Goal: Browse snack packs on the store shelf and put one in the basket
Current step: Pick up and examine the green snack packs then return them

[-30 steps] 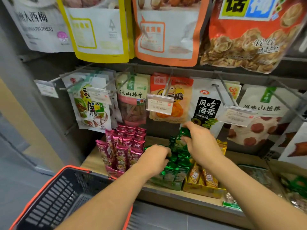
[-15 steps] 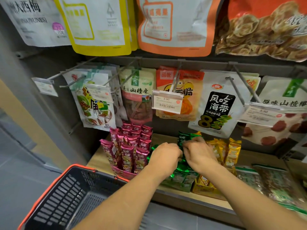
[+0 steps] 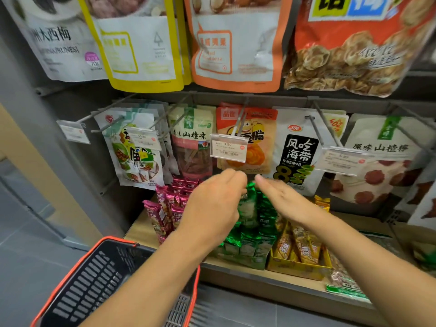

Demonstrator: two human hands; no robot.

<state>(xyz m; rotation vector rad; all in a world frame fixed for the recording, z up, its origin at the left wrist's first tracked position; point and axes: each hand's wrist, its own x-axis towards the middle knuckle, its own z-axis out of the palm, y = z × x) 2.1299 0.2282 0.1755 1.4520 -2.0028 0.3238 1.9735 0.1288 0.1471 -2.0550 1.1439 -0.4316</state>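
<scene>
A green snack pack [image 3: 248, 207] is raised upright between my two hands, above the green box of the same packs [image 3: 245, 252] on the wooden shelf [image 3: 139, 228]. My left hand [image 3: 212, 208] is curled against the pack's left side and seems to pinch it near the top. On its right, my right hand [image 3: 280, 199] is flat with fingers stretched out, beside the pack. The black basket with an orange rim [image 3: 94, 282] hangs below my left forearm at the lower left, and nothing shows inside it.
Pink snack packs [image 3: 166, 205] stand left of the green ones, and a yellow box of packs [image 3: 303, 252] stands to the right. Hanging pouches fill the hooks above, with price tags [image 3: 228, 148] jutting forward. A grey upright post [image 3: 47, 147] borders the left.
Both hands have risen from the green box. The right hand let go and spread flat, while a green pack now stands lifted beside the left hand. The view moved closer.
</scene>
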